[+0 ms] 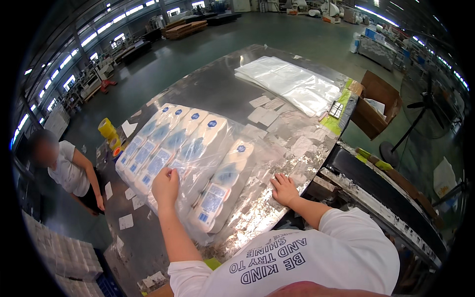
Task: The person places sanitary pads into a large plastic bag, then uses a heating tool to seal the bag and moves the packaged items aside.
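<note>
Several long packs of toilet rolls (170,123), white with blue print, lie side by side on the metal table inside a large clear plastic bag (190,190). One more pack of toilet rolls (225,180) lies to their right, with a gap between, and the film covers it too. My left hand (166,185) is closed in a pinch on the bag's film, over the near end of the row. Flat on the tabletop, my right hand (284,189) rests with fingers spread, to the right of the separate pack and holding nothing.
A stack of clear plastic bags (292,84) lies at the table's far right. Yellow tape rolls (110,132) sit at its left edge. Paper scraps stick to the table (213,62). A conveyor (381,193), cardboard box (378,106) and fan (420,106) stand right; a person (74,168) stands left.
</note>
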`<state>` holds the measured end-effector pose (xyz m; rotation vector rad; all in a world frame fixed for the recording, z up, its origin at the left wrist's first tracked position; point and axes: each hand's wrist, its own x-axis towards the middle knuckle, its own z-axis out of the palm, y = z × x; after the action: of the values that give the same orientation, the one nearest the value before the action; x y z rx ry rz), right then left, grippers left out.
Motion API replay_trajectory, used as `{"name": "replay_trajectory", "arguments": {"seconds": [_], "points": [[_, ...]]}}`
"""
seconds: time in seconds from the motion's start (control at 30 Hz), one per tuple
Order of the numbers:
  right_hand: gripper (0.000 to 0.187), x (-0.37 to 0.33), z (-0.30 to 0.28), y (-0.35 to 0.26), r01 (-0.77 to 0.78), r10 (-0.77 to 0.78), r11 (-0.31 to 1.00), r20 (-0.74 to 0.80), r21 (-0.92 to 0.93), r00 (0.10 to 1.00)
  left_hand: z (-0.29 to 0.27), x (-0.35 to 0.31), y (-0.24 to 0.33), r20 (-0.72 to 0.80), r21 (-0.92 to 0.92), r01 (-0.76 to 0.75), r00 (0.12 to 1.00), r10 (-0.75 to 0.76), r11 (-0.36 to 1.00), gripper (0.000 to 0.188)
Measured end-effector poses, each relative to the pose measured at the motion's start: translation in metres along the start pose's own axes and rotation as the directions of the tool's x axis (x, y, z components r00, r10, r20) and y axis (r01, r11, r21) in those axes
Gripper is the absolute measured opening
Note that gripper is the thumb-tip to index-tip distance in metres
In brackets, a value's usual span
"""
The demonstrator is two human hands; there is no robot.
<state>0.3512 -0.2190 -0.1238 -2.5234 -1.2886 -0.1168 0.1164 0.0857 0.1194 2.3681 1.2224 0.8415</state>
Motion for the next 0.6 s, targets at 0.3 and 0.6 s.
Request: {"name": "replay_trajectory", "arguments": {"seconds": [0.3,0.6], "points": [[0.048,-0.0010,0.0023,0.0015,0.015,-0.015,1.000,-0.023,-0.007,1.000,0.0019,0.0014,-0.0040,0.000,0.024,-0.028,1.000,0.028,0.999,0.027],[0.050,0.0005,-0.0007,-0.0005,-0.007,0.007,1.000,0.018,0.003,1.000,0.0028,0.0018,-0.0068,-0.002,-0.005,-0.032,0.999,0.032,0.999,0.027]]}}
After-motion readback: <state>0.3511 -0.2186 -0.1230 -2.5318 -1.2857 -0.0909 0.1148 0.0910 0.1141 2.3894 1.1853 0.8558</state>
